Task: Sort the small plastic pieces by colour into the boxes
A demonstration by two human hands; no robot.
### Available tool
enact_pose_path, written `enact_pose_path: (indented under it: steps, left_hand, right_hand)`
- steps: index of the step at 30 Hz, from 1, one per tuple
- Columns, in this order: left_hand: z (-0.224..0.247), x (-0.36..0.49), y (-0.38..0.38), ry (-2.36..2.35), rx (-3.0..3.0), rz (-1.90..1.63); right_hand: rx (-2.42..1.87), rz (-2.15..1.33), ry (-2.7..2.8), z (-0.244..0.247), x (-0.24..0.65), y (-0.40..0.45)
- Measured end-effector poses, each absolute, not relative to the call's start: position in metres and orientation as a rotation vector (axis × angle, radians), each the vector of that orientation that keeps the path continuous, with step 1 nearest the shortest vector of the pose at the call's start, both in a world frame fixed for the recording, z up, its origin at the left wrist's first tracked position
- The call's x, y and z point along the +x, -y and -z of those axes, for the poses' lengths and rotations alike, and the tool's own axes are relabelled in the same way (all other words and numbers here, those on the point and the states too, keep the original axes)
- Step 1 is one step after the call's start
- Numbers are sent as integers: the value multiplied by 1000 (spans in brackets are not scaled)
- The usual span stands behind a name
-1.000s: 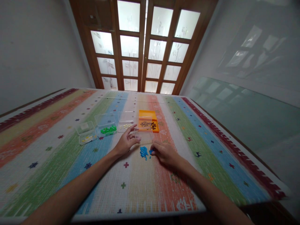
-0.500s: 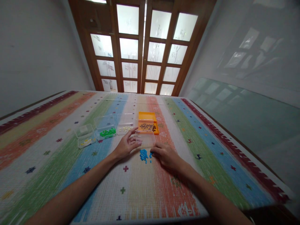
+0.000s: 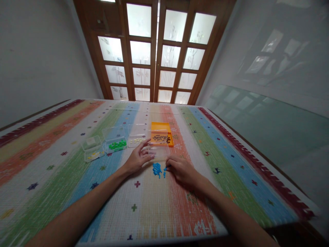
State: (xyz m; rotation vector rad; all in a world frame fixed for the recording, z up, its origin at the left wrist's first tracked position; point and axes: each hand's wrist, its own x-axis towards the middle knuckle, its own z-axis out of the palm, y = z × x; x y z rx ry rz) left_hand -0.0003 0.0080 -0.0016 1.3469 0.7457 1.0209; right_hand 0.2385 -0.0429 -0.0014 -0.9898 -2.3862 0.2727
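A heap of small blue pieces lies on the tablecloth between my hands, with a few loose ones to its right. My right hand is closed in a pinch, and a small blue piece shows at its fingertips. On the other side, my left hand has its fingers apart and rests at the left side of a clear plastic box, whose transparent lid is raised behind it. Whether the fingers press on the box is hard to make out.
Behind stands an open orange case with dark brown pieces. Leftward are open clear boxes: one with pale pieces, one with green pieces, one with yellow and white pieces. A striped cloth covers the table.
The loose blue pieces by my right fingertips have shifted slightly, and those fingers have moved a little. My left hand holds its place by the clear box.
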Motion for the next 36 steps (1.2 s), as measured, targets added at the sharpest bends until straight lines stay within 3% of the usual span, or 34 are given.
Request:
enact_pose_path:
  steps: [19,36]
  left_hand:
    - [-2,1,-7,-773,1360,-1040]
    - [-3,1,-5,-776,1349,-1038]
  right_hand:
    - [-883,-387,2457,-2,244,43]
    - [-1038,53,2618,4,231,52]
